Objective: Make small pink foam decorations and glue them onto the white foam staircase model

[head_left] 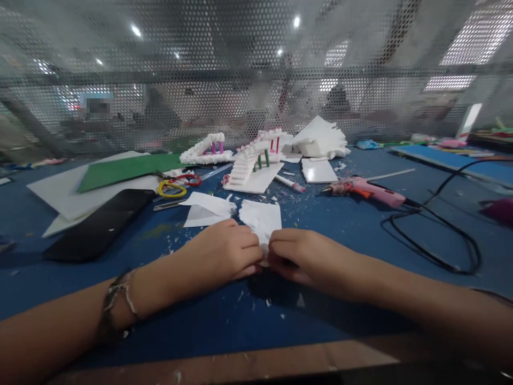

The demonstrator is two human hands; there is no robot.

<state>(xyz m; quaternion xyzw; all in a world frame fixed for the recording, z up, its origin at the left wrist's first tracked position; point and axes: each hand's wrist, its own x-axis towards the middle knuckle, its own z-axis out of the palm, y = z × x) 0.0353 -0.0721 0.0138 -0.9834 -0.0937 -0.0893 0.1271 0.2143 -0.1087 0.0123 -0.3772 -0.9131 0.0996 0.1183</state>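
Observation:
My left hand (230, 248) and my right hand (302, 256) meet close together over the blue table, fingers bent and closed. Pinched between their fingertips is a piece of white paper (262, 216), its torn upper part showing beyond the knuckles. What the fingertips do underneath is partly hidden. Another torn white paper piece (206, 209) lies just left of it. Farther back stands a small white model staircase (243, 168) with green posts on a white base. A marker pen (289, 183) rests beside that base.
Scissors (172, 188) and a black phone-like slab (100, 224) lie left, near a green sheet (128, 170). On the right is a pink glue gun (368, 191) with a looping black cable (441, 263). White scraps litter the blue table (180, 326); perforated metal mesh (224, 53) rises behind.

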